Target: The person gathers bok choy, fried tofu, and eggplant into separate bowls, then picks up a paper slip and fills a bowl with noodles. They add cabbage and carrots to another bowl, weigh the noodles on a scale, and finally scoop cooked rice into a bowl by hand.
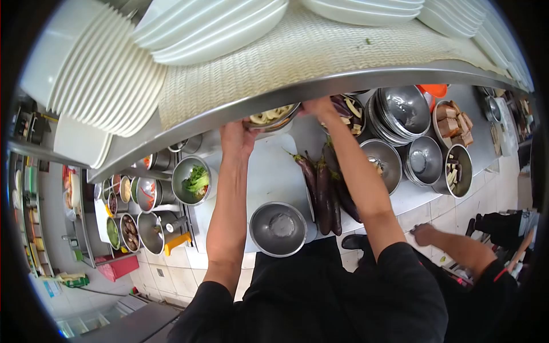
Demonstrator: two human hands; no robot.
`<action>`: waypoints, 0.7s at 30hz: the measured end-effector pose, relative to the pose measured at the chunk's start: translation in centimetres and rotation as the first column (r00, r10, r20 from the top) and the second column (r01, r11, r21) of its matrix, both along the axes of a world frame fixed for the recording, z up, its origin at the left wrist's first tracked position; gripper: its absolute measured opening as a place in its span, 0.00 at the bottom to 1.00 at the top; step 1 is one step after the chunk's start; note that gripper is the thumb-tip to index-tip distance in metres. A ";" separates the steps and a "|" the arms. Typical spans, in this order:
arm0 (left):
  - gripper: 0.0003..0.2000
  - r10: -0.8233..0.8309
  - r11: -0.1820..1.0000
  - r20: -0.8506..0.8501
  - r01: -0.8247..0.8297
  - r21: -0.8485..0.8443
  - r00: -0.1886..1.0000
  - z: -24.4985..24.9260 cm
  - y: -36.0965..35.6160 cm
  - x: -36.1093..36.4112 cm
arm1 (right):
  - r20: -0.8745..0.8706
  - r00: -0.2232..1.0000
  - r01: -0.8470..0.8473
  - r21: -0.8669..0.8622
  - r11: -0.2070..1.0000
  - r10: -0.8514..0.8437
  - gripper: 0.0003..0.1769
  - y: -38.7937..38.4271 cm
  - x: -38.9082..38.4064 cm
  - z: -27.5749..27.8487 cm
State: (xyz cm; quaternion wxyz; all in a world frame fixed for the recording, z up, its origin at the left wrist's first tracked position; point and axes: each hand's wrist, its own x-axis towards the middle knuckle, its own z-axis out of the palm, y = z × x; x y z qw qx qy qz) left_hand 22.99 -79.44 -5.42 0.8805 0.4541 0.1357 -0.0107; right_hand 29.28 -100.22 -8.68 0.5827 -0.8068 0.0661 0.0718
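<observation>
Under the shelf edge, my left hand (237, 137) is closed on the left side of a metal bowl (279, 124) holding pale sliced strips. My right hand (318, 107) is at the bowl's right rim, its fingers partly hidden by the shelf and closed against it. Below the bowl lies a white cutting board (269, 171). An empty metal bowl (278, 228) sits at the board's near edge. Several whole eggplants (323, 197) lie to the right, partly under my right forearm. Beyond that forearm stands a bowl of cut eggplant (353, 113).
A metal shelf (309, 86) with stacked white plates (108, 74) hangs overhead. Stacked metal bowls (403, 111) and a bowl of meat chunks (453, 123) stand right. Left are a bowl of greens (193, 180) and a yellow-handled knife (177, 243). Another person's hand (426, 234) shows at right.
</observation>
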 end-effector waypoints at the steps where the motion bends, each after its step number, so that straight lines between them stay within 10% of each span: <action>1: 0.10 0.029 1.000 0.002 -0.029 0.006 1.000 -0.3 -0.3 0.0 | -0.093 0.989 0.131 0.249 0.960 -0.111 0.13 0.5 -0.5 -1.3; 5: 0.11 0.121 0.991 -0.032 -0.119 0.065 0.992 -1.2 0.8 -0.6 | -0.301 0.951 0.269 0.675 0.687 -0.076 0.09 2.6 -4.9 -1.6; 13: 0.18 0.062 0.995 0.052 -0.066 0.081 0.997 -1.1 5.5 -1.5 | -0.342 0.934 0.343 0.776 0.530 -0.105 0.13 6.7 -8.3 -1.2; 16: 0.18 0.173 0.980 0.030 -0.175 0.097 0.984 1.3 6.3 -3.6 | -0.040 0.946 0.316 0.340 0.886 -0.322 0.12 5.0 -10.0 0.3; 21: 0.13 0.311 0.948 0.002 -0.310 0.077 0.950 -1.1 8.6 -5.0 | 0.478 0.830 0.381 -0.106 0.918 -0.289 0.08 -3.3 -15.0 3.3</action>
